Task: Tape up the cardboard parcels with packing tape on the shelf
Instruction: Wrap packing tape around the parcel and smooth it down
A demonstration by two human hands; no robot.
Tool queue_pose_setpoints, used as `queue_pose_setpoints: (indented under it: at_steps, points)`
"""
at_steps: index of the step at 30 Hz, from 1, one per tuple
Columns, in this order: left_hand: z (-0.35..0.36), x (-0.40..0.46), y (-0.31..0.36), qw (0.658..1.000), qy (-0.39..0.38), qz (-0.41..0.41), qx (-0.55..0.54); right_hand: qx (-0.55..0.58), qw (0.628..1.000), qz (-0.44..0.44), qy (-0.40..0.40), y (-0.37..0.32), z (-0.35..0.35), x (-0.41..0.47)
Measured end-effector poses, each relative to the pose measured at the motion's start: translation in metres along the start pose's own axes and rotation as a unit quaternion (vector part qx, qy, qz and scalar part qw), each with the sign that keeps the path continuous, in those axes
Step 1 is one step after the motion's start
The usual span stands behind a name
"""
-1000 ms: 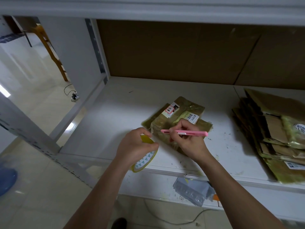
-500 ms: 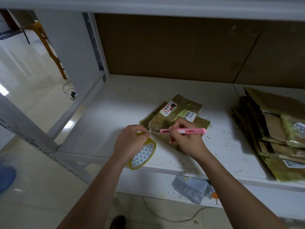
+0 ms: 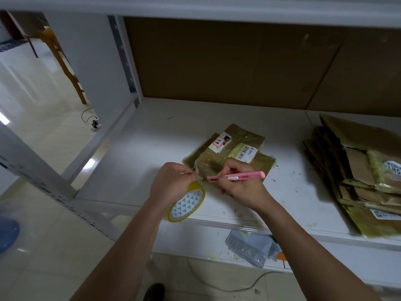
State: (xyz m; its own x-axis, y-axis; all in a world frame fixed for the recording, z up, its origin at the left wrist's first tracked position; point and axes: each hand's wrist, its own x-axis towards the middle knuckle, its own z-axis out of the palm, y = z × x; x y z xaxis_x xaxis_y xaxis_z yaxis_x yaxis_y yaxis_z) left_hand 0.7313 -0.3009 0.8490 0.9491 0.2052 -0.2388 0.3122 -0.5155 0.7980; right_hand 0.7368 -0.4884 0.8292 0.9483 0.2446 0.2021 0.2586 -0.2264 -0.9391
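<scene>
A small cardboard parcel (image 3: pixel 233 148) wrapped in yellowish tape, with white labels, lies mid-shelf on a flat taped piece. My left hand (image 3: pixel 171 183) grips a yellow tape roll (image 3: pixel 186 203) with a triangle-patterned core, just left of the parcel's near corner. A short strip of tape runs from the roll to that corner. My right hand (image 3: pixel 240 185) holds a pink utility knife (image 3: pixel 236 177) like a pen, its tip pointing left at the stretched tape between my hands.
A heap of flattened taped cardboard parcels (image 3: pixel 358 177) sits at the shelf's right. The white shelf board (image 3: pixel 141 153) is scuffed. A grey plastic bag (image 3: pixel 251 246) lies on the lower shelf. A wooden ladder (image 3: pixel 63 61) and a floor cable stand at the left.
My left hand has drawn the roll slightly down and away from the parcel, stretching the tape. The knife tip has come closer to the tape.
</scene>
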Motion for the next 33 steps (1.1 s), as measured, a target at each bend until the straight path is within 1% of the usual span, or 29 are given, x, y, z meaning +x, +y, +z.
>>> queue_pose_setpoints:
  at_steps: [8,12,16,19,21,25,28,30,33]
  points:
    - [-0.006,0.004,0.008,0.998,-0.053,0.009,0.029,0.012,1.000,0.016,-0.009,0.000,-0.003,0.001]
    - [-0.015,0.006,0.007,0.997,-0.071,0.007,0.022,0.029,0.998,0.045,-0.011,-0.002,-0.009,-0.001]
    - [-0.032,0.007,-0.003,0.996,-0.086,0.012,-0.032,0.066,0.995,0.066,0.034,-0.002,-0.016,-0.004]
    - [-0.031,0.003,-0.004,0.996,-0.087,0.019,-0.010,0.109,0.989,0.068,0.075,-0.006,-0.014,0.001]
    - [-0.029,0.002,-0.004,0.995,-0.093,0.025,-0.002,0.114,0.987,0.073,0.086,-0.008,-0.011,0.005]
    - [-0.029,0.000,-0.006,0.994,-0.099,0.034,-0.007,0.086,0.993,0.072,0.048,-0.010,-0.005,0.005]
    - [-0.027,-0.002,-0.007,0.995,-0.094,0.038,-0.006,0.033,0.995,0.089,0.015,-0.013,-0.002,0.005]
    - [-0.026,-0.002,-0.007,0.995,-0.094,0.042,-0.005,0.020,0.994,0.105,0.015,-0.015,-0.001,0.005]
    - [-0.029,-0.004,-0.009,0.995,-0.087,0.043,-0.019,0.031,0.992,0.117,0.031,-0.018,-0.002,0.005]
